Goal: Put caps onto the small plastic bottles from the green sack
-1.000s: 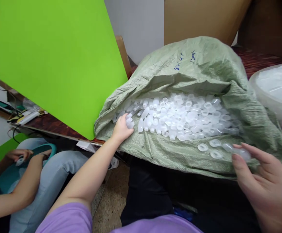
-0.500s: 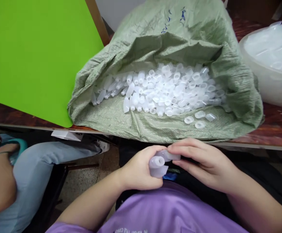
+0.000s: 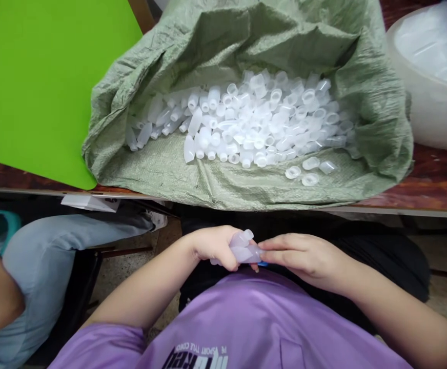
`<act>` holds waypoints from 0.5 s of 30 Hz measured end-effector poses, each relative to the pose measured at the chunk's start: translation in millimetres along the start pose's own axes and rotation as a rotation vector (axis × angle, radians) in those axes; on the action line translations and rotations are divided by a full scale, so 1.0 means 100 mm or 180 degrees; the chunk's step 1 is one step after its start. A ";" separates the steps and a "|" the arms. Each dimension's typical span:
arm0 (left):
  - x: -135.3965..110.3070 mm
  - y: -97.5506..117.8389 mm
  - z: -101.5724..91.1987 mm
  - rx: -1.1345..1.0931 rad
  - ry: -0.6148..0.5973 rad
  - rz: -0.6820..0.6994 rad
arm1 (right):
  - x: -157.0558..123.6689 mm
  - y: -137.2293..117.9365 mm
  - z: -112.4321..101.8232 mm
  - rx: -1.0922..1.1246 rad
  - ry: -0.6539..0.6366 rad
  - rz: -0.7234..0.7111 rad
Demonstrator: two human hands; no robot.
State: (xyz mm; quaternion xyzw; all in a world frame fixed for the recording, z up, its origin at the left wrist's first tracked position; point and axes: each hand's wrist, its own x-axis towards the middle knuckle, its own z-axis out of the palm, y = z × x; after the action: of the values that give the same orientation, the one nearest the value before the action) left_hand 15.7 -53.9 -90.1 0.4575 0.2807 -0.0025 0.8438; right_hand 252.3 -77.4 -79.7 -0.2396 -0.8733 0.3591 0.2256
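In front of my purple shirt, my left hand (image 3: 216, 245) is closed around several small translucent plastic bottles (image 3: 242, 251). A narrow neck on one of them points up and to the right. My right hand (image 3: 308, 257) reaches in from the other side, its fingertips closed against the right end of the bunch, where they hide part of a bottle. A bit of something blue shows just under those fingertips. Beyond both hands, a heap of similar white plastic pieces (image 3: 246, 128) lies in the mouth of a green woven sack (image 3: 162, 177).
The sack lies on a dark red-brown table (image 3: 439, 174), its lip hanging over the front edge. A bright green board (image 3: 46, 92) stands at left, a full whitish tub (image 3: 419, 113) at right. Another person's jeans-clad leg (image 3: 46, 256) and arm are at lower left.
The camera view has tilted down and shifted slightly. My left hand has turned, so the bottles now point toward the right. My right fingertips have moved to the bunch's right end.
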 end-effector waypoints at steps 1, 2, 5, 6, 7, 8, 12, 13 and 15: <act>0.01 0.00 -0.01 -0.0006 0.0011 -0.0037 | -0.01 0.00 0.03 -0.0063 0.0019 0.0101; 0.01 0.01 -0.01 0.0023 0.0048 -0.0066 | -0.02 -0.01 0.06 -0.0064 0.0060 0.0321; 0.03 0.03 0.00 0.0302 0.0252 -0.0146 | -0.02 0.01 0.17 0.0071 0.0106 0.1318; 0.04 0.04 0.00 0.0455 0.0357 -0.0177 | -0.02 0.03 0.20 0.0064 0.0056 0.1582; 0.05 0.05 0.01 0.0624 0.0473 -0.0208 | -0.03 0.04 0.22 0.0013 0.0003 0.1757; 0.06 0.06 0.01 0.0790 0.0589 -0.0241 | -0.04 0.06 0.25 -0.0062 -0.0013 0.1820; 0.08 0.09 0.03 0.1076 0.0970 -0.0333 | -0.13 0.10 0.32 -0.0162 0.0331 0.1382; 0.08 0.10 0.04 0.1107 0.1037 -0.0346 | -0.15 0.10 0.33 -0.0083 0.0335 0.1376; 0.10 0.11 0.06 0.1197 0.1168 -0.0351 | -0.17 0.11 0.36 0.0083 0.0163 0.1652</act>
State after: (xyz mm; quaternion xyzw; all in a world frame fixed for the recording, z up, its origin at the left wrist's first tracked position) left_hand 29.5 -50.1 -83.8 0.5830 0.4480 -0.0176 0.6776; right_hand 248.0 -99.2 -114.3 -0.4618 -0.7719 0.4100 0.1510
